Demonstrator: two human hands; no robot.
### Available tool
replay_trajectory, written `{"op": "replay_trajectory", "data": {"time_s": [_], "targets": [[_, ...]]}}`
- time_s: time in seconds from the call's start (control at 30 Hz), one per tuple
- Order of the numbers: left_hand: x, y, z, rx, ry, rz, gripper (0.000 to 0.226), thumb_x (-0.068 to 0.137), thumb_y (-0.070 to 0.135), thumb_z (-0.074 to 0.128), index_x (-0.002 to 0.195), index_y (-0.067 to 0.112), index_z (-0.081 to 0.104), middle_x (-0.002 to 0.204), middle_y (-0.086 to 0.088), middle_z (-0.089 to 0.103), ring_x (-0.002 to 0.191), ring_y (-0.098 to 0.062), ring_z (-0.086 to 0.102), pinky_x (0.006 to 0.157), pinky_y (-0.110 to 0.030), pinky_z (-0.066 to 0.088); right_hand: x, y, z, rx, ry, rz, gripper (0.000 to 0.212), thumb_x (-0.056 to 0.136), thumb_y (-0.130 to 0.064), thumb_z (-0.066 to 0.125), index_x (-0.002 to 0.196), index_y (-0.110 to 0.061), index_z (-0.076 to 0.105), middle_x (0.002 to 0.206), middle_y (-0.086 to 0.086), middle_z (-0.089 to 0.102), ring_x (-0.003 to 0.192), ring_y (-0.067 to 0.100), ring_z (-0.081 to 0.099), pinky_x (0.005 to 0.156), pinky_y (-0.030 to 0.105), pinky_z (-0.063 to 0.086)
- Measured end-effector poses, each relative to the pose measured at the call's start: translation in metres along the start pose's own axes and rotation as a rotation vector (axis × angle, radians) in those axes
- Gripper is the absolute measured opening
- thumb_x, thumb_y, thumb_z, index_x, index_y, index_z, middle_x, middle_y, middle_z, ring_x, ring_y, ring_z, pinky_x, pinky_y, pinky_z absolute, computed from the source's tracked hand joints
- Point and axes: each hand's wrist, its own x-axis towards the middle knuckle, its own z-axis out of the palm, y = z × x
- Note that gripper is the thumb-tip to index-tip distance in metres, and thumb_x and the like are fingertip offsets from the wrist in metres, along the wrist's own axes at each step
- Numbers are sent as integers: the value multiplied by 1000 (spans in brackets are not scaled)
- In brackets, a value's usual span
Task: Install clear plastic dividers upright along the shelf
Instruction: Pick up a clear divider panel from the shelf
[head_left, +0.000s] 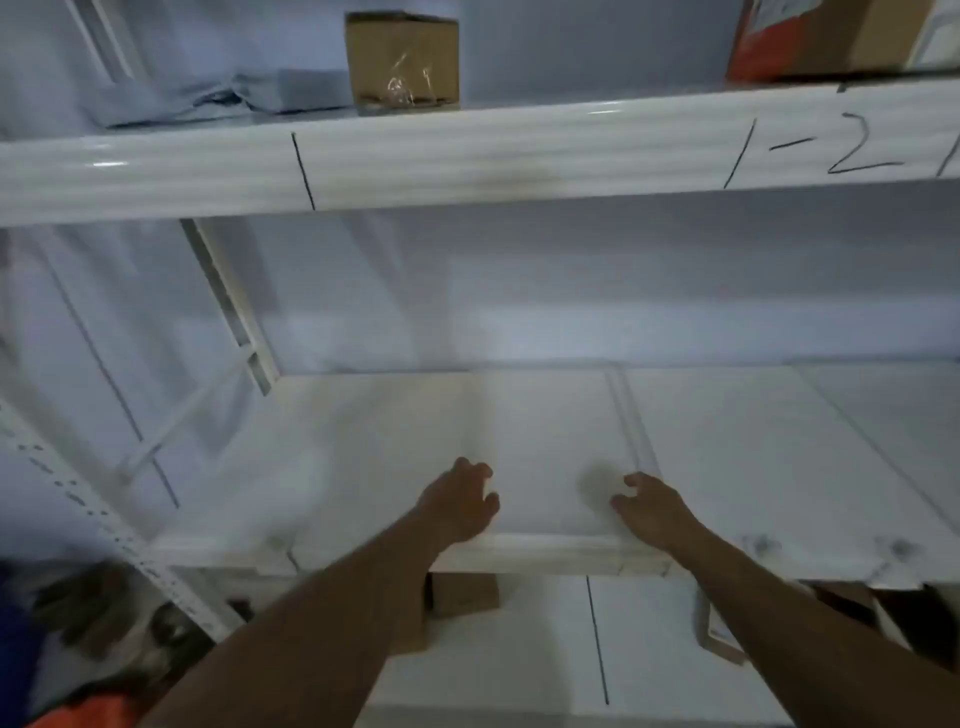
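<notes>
Reaching hands: both are over the front part of the middle shelf (363, 467), arms stretched in from below.
Left hand: the left hand (460, 501) sits near the shelf's front lip with fingers curled and spread; I cannot tell whether they press on anything.
Divider: a clear plastic divider (631, 431) seems to run front to back as a faint pale strip, between and beyond the two hands; whether it stands upright or lies flat is not readable.
Right hand: the right hand (652, 506) is at the near end of that strip, fingers bent and parted, perhaps pinching its edge, though contact is unclear.
Handling: judged as thin clear sheet, it should be light, fairly stiff but flexible, smooth and slippery, prone to scratching or cracking if bent; best held by its edges near the front end.
Hard to see: transparency and blur hide the divider's outline and top edge.
Cut off: the upper shelf (467, 161) carries a cardboard box (402, 57), and its pen marks run off the frame at right.
</notes>
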Motion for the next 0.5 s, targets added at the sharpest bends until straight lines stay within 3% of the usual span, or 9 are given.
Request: {"op": "replay_trajectory", "data": {"time_s": [0.13, 0.33, 0.43, 0.5], "targets": [[12, -9, 37, 121, -165, -114, 74, 90, 55, 44, 148, 17, 16, 158, -16, 9, 142, -35, 21, 114, -45, 26, 13, 20, 13, 61, 55, 105, 56, 90, -24, 53, 143, -9, 42, 147, 12, 46, 132, 28, 46, 106, 32, 35], [23, -20, 60, 135, -79, -86, 98, 73, 81, 39, 147, 21, 16, 159, -15, 3, 145, -33, 9, 118, -45, 16, 30, 14, 11, -64, 167, 160, 50, 88, -26, 54, 137, -15, 50, 139, 7, 53, 127, 30, 46, 103, 36, 36], [17, -28, 70, 129, -52, -52, 124, 51, 95, 19, 149, 21, 10, 160, -15, -4, 147, -32, 1, 119, -43, 10, 37, 14, 13, -84, 191, 196, 49, 88, -28, 53, 135, -17, 51, 139, 7, 52, 126, 33, 44, 102, 39, 35], [15, -32, 75, 121, 1, -31, 128, 48, 97, 10, 150, 20, 10, 160, -14, -5, 148, -31, 0, 119, -42, 9, 42, 12, 15, -78, 223, 226, 45, 87, -29, 53, 131, -19, 54, 135, 9, 55, 123, 35, 45, 99, 39, 36]]}}
